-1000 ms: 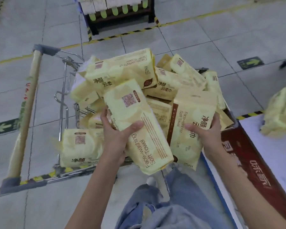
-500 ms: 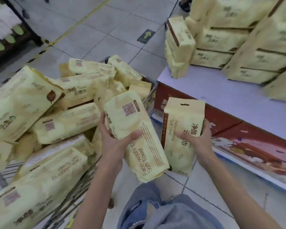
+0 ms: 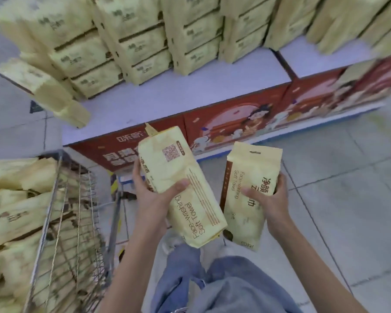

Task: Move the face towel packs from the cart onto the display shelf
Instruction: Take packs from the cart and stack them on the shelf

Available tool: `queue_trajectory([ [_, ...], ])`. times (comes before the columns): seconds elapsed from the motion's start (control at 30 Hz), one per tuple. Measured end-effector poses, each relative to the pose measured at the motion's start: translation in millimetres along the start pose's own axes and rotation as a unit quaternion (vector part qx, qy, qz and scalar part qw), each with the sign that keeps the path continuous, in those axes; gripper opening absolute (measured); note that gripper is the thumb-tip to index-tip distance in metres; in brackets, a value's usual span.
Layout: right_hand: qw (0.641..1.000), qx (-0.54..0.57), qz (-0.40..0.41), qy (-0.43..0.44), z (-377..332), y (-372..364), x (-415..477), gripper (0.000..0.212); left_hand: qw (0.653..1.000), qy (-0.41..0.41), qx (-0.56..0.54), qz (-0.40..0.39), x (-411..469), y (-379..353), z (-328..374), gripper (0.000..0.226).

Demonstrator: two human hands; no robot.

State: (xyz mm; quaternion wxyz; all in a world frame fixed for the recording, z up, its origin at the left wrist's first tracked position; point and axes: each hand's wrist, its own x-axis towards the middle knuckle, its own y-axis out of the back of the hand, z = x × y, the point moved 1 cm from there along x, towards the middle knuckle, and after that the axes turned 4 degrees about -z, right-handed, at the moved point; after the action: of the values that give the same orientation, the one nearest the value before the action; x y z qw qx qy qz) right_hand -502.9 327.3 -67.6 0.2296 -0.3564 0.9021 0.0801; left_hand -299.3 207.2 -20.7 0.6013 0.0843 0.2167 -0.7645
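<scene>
I hold two yellow face towel packs in front of me, above the floor. My left hand (image 3: 152,199) grips one pack (image 3: 178,177) that tilts, its QR code facing up. My right hand (image 3: 272,206) grips the other pack (image 3: 246,177) upright by its lower right side. The wire cart (image 3: 54,222) at the lower left is piled with several more packs (image 3: 14,213). The display shelf (image 3: 178,100), a low white-topped platform with a red printed front, lies ahead of both hands. Stacks of the same packs (image 3: 145,41) line its back.
One pack (image 3: 45,91) lies tilted over the shelf's left corner. The shelf's front strip of white top is bare. Grey tiled floor (image 3: 336,199) spreads to the right. My legs in blue jeans (image 3: 212,285) are below the hands.
The view has swung right from the cart to the shelf. Both hands kept their packs and carried them away from the cart toward the shelf front.
</scene>
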Motion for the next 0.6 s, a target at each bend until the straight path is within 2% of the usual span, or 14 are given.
queue_trajectory([
  [0.17, 0.994, 0.042, 0.104, -0.009, 15.2, 86.3, -12.2, 0.078, 0.999, 0.024, 0.015, -0.042, -1.4, -68.4, -29.8, 0.123],
  [0.3, 0.983, 0.079, 0.165, -0.005, 14.3, 127.9, -1.2, 0.079, 0.996, 0.052, 0.036, -0.064, 8.3, -103.4, -45.7, 0.123],
  [0.47, 0.976, 0.097, 0.192, 0.019, -8.4, 158.0, 47.7, 0.070, 0.992, 0.069, 0.057, -0.087, 41.8, -144.6, -53.6, 0.126],
  [0.6, 0.973, 0.104, 0.204, 0.031, -39.0, 176.9, 98.4, 0.069, 0.990, 0.075, 0.071, -0.092, 83.1, -194.0, -54.0, 0.118],
])
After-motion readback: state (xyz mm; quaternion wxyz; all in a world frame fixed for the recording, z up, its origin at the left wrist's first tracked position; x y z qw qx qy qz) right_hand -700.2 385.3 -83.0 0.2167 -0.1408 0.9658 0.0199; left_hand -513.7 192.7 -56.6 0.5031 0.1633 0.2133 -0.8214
